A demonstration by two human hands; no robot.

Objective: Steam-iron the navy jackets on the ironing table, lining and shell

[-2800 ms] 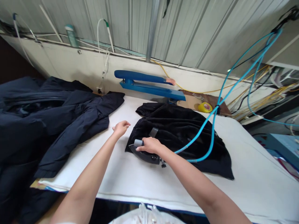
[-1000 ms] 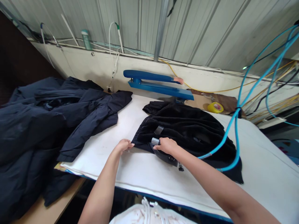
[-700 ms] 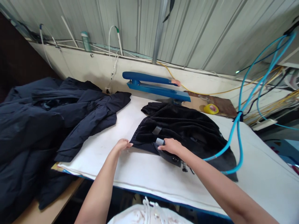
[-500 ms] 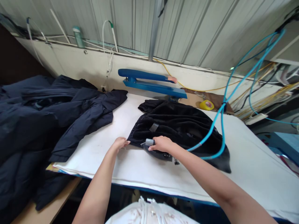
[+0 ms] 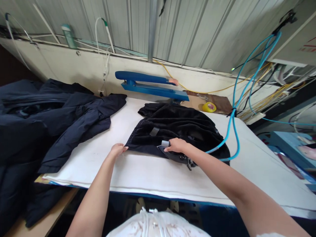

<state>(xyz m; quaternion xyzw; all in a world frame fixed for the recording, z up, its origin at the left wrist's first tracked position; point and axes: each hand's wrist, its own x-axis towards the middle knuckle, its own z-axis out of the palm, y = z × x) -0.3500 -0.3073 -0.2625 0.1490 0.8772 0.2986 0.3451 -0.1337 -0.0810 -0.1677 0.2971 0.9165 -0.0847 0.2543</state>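
A black fleecy garment (image 5: 177, 123) lies spread on the white-covered ironing table (image 5: 138, 176), with a small grey label on it. My left hand (image 5: 118, 149) pinches the garment's near left corner between thumb and fingers. My right hand (image 5: 176, 144) is wrapped round the handle of a steam iron (image 5: 175, 156), whose tip points left. The iron rests along the garment's near edge. Two light-blue hoses (image 5: 230, 131) run from behind the iron up to the right; my right hand and forearm cover part of the iron.
A dark navy jacket (image 5: 56, 121) is heaped on the left and hangs over the table's edge. At the back stand a blue sleeve board (image 5: 153, 85) and a yellow tape roll (image 5: 209, 107) on brown cardboard. A green bottle (image 5: 69, 36) leans against the wall.
The iron in my right hand has moved right along the garment's near edge. A flat strip of hem now shows between my hands. My left hand still holds the corner; the view has shifted right.
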